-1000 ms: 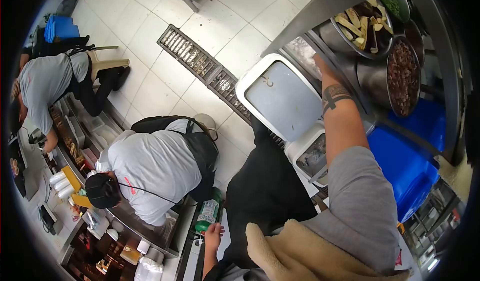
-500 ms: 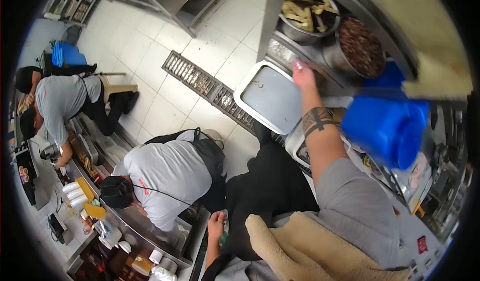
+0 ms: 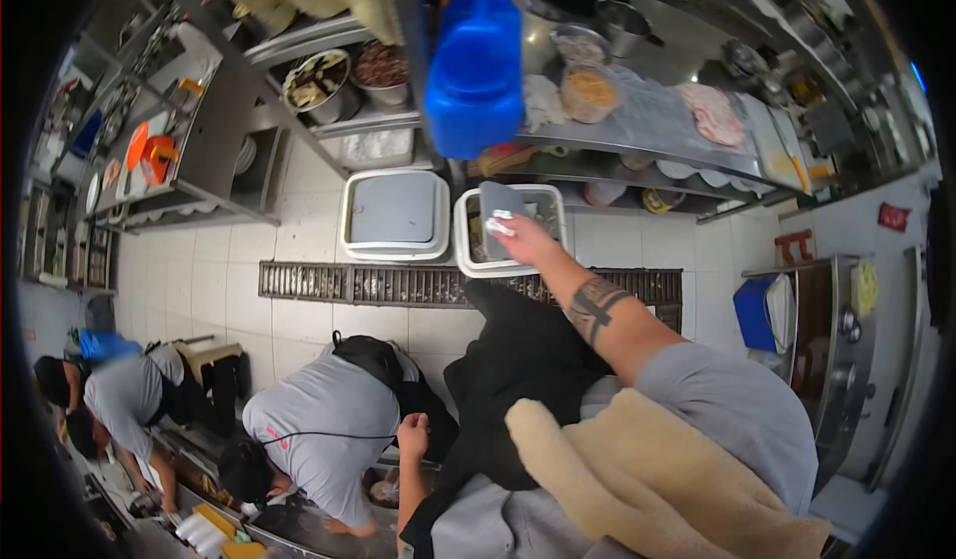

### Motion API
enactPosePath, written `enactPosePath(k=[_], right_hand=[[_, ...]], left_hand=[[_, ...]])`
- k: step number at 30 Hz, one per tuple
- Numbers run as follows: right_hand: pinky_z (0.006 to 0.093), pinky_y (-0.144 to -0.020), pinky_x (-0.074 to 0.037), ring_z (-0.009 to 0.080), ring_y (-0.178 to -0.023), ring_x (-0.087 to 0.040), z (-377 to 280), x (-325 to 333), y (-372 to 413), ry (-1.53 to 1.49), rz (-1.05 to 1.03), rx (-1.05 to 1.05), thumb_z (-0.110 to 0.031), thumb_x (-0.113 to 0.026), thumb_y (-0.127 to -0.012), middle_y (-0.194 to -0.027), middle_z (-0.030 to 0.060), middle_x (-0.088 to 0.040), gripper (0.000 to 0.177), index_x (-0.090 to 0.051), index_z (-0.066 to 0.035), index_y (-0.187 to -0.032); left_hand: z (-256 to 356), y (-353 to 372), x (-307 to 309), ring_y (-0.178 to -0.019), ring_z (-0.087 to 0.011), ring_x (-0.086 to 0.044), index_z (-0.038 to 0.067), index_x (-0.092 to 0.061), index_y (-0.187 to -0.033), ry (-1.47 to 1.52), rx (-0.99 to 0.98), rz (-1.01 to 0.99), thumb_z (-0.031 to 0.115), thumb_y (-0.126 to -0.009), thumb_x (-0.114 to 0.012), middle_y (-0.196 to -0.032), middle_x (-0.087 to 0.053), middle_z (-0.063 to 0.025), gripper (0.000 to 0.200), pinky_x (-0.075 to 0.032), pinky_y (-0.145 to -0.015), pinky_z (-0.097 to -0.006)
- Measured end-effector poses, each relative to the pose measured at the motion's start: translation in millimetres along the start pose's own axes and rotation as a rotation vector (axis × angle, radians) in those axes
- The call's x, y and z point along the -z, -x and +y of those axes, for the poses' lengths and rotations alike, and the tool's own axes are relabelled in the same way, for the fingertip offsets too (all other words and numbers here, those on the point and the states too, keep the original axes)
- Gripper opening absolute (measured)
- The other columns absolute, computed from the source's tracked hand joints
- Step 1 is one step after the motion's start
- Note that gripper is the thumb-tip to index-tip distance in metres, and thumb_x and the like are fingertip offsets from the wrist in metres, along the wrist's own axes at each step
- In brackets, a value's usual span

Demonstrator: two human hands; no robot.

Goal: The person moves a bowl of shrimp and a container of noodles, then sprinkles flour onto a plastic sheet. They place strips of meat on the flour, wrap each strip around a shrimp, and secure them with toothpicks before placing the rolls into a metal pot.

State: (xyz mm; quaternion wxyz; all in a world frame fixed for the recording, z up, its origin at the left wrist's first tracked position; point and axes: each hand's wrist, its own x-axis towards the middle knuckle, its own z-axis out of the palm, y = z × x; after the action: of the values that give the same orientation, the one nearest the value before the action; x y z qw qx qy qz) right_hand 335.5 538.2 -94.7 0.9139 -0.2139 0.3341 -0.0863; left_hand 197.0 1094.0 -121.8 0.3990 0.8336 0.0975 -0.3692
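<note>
My right hand (image 3: pixel 523 238) reaches over a white-rimmed bin (image 3: pixel 465 228), its fingers closed on a small crumpled white wad (image 3: pixel 501 223). The bin's grey lid (image 3: pixel 500 201) is tilted up beside my fingertips, and part of the dark inside shows. To the left stands a second white bin (image 3: pixel 349 230) whose grey lid (image 3: pixel 393 209) lies flat. My left hand (image 3: pixel 413 435) is low near my body, its fingers curled; whether anything is in them is hidden.
A blue jug (image 3: pixel 474 81) stands above the bins, beside pots of food (image 3: pixel 383 73) on a shelf. A steel counter (image 3: pixel 647 121) runs right. A floor grate (image 3: pixel 368 285) lies before me. One co-worker (image 3: pixel 334 410) bends close at left; others are farther off.
My view has turned toward the bins and blue jug. My right hand has moved from beside the flat-lidded bin to the other bin, whose lid is now tilted.
</note>
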Motion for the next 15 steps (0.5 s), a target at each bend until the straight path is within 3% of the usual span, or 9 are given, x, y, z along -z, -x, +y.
enactPosePath(k=[3, 5, 6, 10, 15], right_hand=[[0.0436, -0.104, -0.058, 0.0316, -0.120, -0.065, -93, 66, 50, 0.090, 0.122, 0.131, 0.000, -0.058, -0.103, -0.124, 0.0170, -0.063, 0.027, -0.056, 0.002, -0.130], [0.0439, -0.097, -0.060, 0.0305, -0.109, -0.069, -169, 117, 71, -0.023, -0.052, 0.236, -0.003, -0.059, -0.104, -0.119, 0.0148, -0.065, 0.022, -0.058, 0.003, -0.125], [0.0438, -0.096, -0.060, 0.0301, -0.108, -0.069, -204, 126, 84, 0.006, 0.002, 0.294, -0.004, -0.060, -0.104, -0.118, 0.0150, -0.065, 0.022, -0.058, 0.003, -0.125], [0.0419, -0.093, -0.062, 0.0282, -0.106, -0.069, -332, 121, 116, 0.211, 0.169, 0.486, -0.003, -0.063, -0.102, -0.117, 0.0131, -0.065, 0.025, -0.058, 0.002, -0.126], [0.0400, -0.092, -0.062, 0.0289, -0.109, -0.069, -441, 114, 82, 0.411, 0.133, 0.505, 0.002, -0.066, -0.097, -0.120, 0.0130, -0.065, 0.031, -0.057, 0.002, -0.128]], left_hand=[[13, 0, -18, -0.074, -0.0170, -0.071, -0.003, -0.073, -0.109, -0.029, -0.004, -0.036, 0.026, -0.101, -0.068, -0.085, -0.075, -0.0090, 0.031, -0.056, -0.070, -0.0326], [24, -2, -36, -0.074, -0.0166, -0.071, -0.003, -0.073, -0.109, -0.002, -0.003, -0.057, 0.025, -0.101, -0.068, -0.085, -0.075, -0.0084, 0.031, -0.056, -0.070, -0.0323], [30, -2, -45, -0.074, -0.0162, -0.070, -0.003, -0.073, -0.110, 0.031, 0.011, -0.074, 0.025, -0.101, -0.067, -0.085, -0.075, -0.0078, 0.030, -0.056, -0.070, -0.0320], [75, 9, -77, -0.075, -0.0156, -0.070, -0.004, -0.073, -0.111, -0.010, -0.020, -0.074, 0.025, -0.101, -0.068, -0.086, -0.075, -0.0077, 0.031, -0.056, -0.070, -0.0314], [115, 29, -133, -0.076, -0.0167, -0.071, -0.005, -0.073, -0.111, -0.038, 0.006, -0.046, 0.024, -0.102, -0.066, -0.087, -0.075, -0.0087, 0.031, -0.056, -0.073, -0.0321]])
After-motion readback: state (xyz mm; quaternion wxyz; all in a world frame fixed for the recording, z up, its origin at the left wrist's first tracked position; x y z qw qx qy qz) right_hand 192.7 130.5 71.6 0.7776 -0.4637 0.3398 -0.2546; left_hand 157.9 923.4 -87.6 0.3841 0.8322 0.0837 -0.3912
